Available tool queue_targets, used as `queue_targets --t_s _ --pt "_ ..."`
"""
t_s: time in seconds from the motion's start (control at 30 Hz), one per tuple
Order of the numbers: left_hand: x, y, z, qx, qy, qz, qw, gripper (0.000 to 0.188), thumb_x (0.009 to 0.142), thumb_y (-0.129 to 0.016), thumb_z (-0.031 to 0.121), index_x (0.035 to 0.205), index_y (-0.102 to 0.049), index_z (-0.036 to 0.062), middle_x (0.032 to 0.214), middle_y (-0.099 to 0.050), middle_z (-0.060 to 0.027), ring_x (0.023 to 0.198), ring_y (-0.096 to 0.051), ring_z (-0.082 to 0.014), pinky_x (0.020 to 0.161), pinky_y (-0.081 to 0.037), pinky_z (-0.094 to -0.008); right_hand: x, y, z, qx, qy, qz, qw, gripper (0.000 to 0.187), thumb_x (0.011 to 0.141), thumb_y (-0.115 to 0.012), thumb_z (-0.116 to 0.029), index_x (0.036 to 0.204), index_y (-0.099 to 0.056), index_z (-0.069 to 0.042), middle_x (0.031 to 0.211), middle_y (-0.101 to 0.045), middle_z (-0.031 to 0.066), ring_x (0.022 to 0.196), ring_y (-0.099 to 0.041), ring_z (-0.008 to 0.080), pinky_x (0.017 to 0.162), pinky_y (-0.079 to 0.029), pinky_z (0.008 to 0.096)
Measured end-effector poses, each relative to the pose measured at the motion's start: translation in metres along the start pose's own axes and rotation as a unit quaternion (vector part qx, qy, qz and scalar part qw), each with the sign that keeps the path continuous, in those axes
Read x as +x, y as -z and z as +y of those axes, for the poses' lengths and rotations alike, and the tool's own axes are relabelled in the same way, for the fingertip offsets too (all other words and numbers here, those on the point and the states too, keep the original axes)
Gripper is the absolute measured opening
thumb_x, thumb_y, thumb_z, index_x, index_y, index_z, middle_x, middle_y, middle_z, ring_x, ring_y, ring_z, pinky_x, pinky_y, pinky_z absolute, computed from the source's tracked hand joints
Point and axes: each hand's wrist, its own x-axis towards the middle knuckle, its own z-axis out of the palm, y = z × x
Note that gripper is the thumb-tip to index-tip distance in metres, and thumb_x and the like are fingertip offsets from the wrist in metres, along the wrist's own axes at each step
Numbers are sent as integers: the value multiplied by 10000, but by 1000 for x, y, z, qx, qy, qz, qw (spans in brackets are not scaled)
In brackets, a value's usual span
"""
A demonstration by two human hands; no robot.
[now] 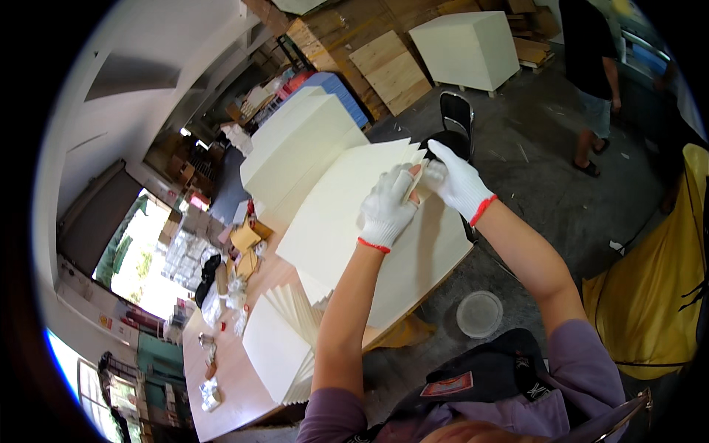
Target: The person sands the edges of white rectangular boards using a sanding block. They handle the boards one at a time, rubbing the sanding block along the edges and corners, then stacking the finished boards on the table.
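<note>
Both gloved hands meet over the far right corner of a fanned stack of cream sheets (347, 214) lying on the wooden table (229, 369). The left hand (385, 209) curls around the sheet edges, and the right hand (456, 181) pinches the same corner from the right. A smaller fanned stack (281, 343) lies nearer, to the left; a round plastic lid (479, 314) sits on the floor.
</note>
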Motion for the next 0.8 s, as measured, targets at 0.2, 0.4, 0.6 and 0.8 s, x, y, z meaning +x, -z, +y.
queue_targets --t_s 0.2,0.4,0.6,0.8 --pt "-73 38 15 -52 -36 138 988 363 822 -735 -6 1159 -758 129 1240 -755 -95 1121 -732 -358 918 -599 -403 -25 -32 64 61 -173 -60 981 434 1020 -712 -222 1400 -546 -95 1305 -624 139 1183 -646 306 965 -593 507" --pt "-194 66 18 -172 213 41 961 254 900 -652 -5 1082 -780 117 1094 -776 -96 920 -717 -300 831 -573 -415 -27 -41 82 -65 -202 -84 974 378 1075 -625 -173 1415 -528 -40 1374 -612 151 1313 -614 336 1080 -575 586" --pt "-256 62 10 -626 539 107 553 424 1100 -528 336 1451 -593 108 1398 -669 -161 1280 -649 -310 1030 -538 -414 -54 -9 61 -167 -200 -71 963 404 1075 -622 -198 1427 -533 -22 1368 -631 146 1257 -653 309 1015 -599 548" --pt "-246 135 36 -822 432 211 304 693 1092 -454 557 1558 -435 43 1562 -520 -167 1416 -550 -331 1086 -531 -518 -135 27 -16 -290 -189 -27 938 465 1066 -633 -240 1462 -540 -15 1364 -660 132 1203 -690 265 931 -626 494"
